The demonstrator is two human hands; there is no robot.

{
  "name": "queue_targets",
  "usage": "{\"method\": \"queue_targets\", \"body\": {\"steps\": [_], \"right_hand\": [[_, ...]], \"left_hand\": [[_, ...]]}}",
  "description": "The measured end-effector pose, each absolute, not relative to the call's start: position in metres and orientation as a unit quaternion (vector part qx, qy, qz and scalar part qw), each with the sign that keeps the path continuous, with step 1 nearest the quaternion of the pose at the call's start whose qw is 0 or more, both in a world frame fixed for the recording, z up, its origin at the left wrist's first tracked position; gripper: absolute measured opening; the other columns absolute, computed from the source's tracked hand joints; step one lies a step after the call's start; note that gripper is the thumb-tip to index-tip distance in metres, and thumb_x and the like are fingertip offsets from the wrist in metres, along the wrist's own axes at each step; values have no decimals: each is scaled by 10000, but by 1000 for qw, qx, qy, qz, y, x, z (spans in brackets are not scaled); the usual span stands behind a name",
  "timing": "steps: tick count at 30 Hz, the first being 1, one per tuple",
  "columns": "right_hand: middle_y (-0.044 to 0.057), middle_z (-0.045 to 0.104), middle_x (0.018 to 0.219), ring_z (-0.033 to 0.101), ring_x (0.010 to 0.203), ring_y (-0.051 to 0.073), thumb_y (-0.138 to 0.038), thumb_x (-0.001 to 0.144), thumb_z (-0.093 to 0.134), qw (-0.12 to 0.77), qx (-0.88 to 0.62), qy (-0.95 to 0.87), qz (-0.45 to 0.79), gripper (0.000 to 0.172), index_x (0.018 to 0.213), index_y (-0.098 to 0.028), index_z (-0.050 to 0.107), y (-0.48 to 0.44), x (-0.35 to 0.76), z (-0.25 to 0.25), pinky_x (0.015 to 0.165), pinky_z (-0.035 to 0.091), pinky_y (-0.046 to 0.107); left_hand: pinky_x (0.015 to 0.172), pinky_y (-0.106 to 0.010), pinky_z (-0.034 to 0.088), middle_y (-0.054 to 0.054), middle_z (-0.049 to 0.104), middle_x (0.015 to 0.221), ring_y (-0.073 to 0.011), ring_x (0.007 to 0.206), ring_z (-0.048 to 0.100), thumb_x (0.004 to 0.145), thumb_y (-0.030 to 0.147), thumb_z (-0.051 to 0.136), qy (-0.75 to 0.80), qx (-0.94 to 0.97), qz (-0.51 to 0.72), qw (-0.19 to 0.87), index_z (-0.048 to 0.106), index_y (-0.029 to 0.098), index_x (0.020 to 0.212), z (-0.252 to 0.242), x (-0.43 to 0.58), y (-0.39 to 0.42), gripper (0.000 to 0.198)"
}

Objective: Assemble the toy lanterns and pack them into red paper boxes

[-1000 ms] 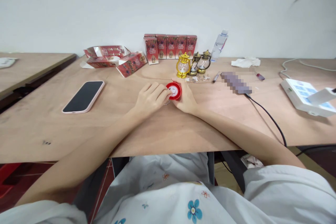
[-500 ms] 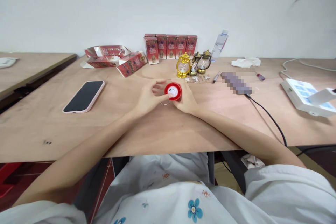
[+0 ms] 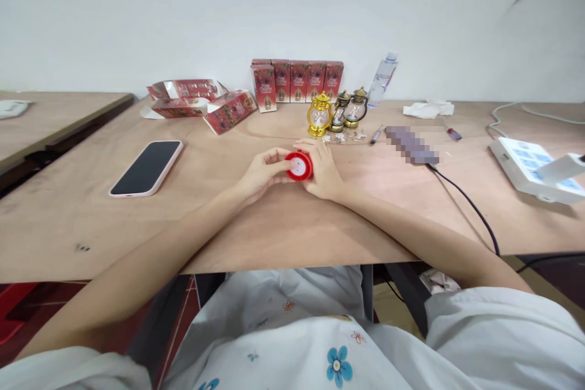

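Note:
Between my two hands is a small red lantern point(image 3: 305, 174), its round base with a white centre turned toward me. My left hand point(image 3: 264, 174) pinches it from the left, thumb resting on the base and fingers at the rim. My right hand point(image 3: 325, 170) wraps round its right side, hiding most of the body. Behind my right hand stand a gold lantern point(image 3: 319, 116) and two bronze lanterns point(image 3: 339, 114), point(image 3: 356, 111) of similar shape. Small metal pieces point(image 3: 340, 139) lie in front of them.
Red printed boxes point(image 3: 299, 81) stand by the wall, with opened cartons point(image 3: 183, 106) to their left. A phone point(image 3: 147, 169) lies at left. To the right are a bottle point(image 3: 382, 80), tissue point(image 3: 428, 109), a cabled, pixelated device point(image 3: 411, 145) and a white power strip point(image 3: 532, 167).
My left fingers have closed in on the lantern's rim, where before they were spread apart from it. The base has tilted and shifted slightly left and down. My right hand still holds it.

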State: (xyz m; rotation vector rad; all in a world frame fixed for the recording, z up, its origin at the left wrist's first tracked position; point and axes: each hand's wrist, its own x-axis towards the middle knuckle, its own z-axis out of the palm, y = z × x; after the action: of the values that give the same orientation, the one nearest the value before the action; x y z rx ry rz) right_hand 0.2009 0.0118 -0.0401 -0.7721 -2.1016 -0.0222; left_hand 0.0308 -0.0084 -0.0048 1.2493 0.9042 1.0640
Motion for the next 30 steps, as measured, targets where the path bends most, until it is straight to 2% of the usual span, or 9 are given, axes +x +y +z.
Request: {"method": "queue_targets", "body": {"steps": [7,22,30], "right_hand": [[120,482,1258,458,1181,294,-163,698,545,435,-319,-842,-3,559,1232,-228,395,12,201,-41,969,374,477],[116,500,1245,468,1163,304,-127,671,564,443,-329,-834,-7,565,1208,-217,410,15,200,-44,959,377,496],[115,510,1238,480,1150,302,-146,689,570,461,-326,-825,-2,546,1205,-220,407,15,199,-44,960,393,494]], "left_hand": [[702,-289,553,-21,652,831,-116,736,622,612,244,784,379,499,475,618,628,128,788,-6,32,-8,262],[677,-281,557,-57,668,912,-138,777,631,582,239,800,371,512,488,601,677,119,843,-5,31,-10,312],[697,-297,548,-45,669,885,-136,767,631,584,307,804,377,524,502,576,666,121,858,-6,34,-12,359]]}}
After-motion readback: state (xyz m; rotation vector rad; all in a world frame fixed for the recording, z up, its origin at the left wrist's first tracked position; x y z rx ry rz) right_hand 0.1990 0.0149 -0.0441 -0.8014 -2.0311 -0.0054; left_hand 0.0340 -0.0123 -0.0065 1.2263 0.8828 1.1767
